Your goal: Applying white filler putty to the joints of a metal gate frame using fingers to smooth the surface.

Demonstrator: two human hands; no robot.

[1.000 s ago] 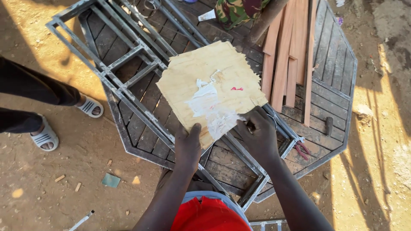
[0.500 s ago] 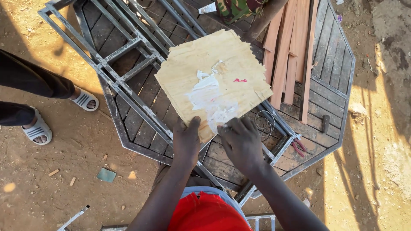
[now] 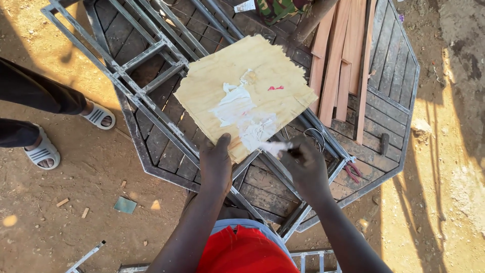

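A ragged-edged plywood sheet lies on a grey metal frame across an octagonal slatted wooden table. White paste is smeared over the sheet's middle, with a small red mark beside it. My left hand grips the sheet's near edge, thumb on top. My right hand is closed around a small tool whose white-coated tip sits at the sheet's near edge, just off the paste.
Several wooden slats lie at the table's far right. Red-handled pliers and a wire loop rest near my right hand. Another person's feet in white sandals stand on the dirt at left. A camouflage cloth lies at the top.
My right hand has pulled back toward me from the white paste to the sheet's near edge, its tool now loaded with paste. The left hand keeps its hold on the sheet.
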